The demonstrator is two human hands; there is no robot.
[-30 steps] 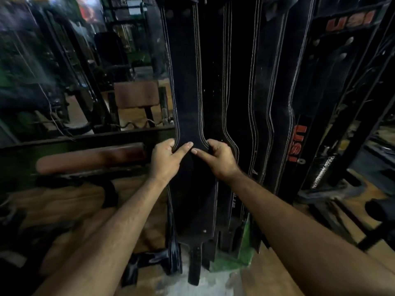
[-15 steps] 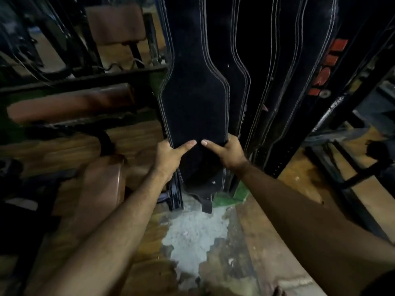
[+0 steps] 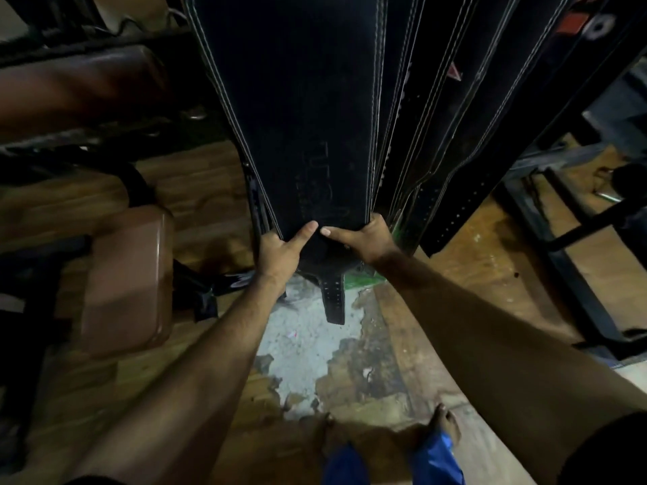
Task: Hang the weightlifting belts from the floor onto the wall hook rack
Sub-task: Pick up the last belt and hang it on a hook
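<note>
- Front belt [image 3: 308, 110] hung vertically, black with white edge stitching, embossed lettering low on its face (unreadable). It was the nearest layer of the hanging stack.
- Left hand [image 3: 280, 255] gripped the front belt's lower left edge: thumb pressed flat on the face, fingers wrapped behind, out of sight.
- Right hand [image 3: 364, 241] gripped the lower right edge the same way, thumb on the face pointing left. The two thumb tips nearly met, a small gap between them.
- Narrow perforated strap end [image 3: 332, 299] hung below the front belt, under both hands, tip above the floor.
- More black belts [image 3: 437, 99] hung right of the front belt, edges overlapping; one showed red markings near the top.
- Brown padded bench [image 3: 129, 278] stood left of the front belt, well apart.
- Black metal frame [image 3: 560, 246] stood right of it, past the other belts.
- Floor [image 3: 304, 348] below the front belt: wood planks with a worn grey patch.
- Bare foot [image 3: 444, 423] and blue trouser leg sat below that patch.
</note>
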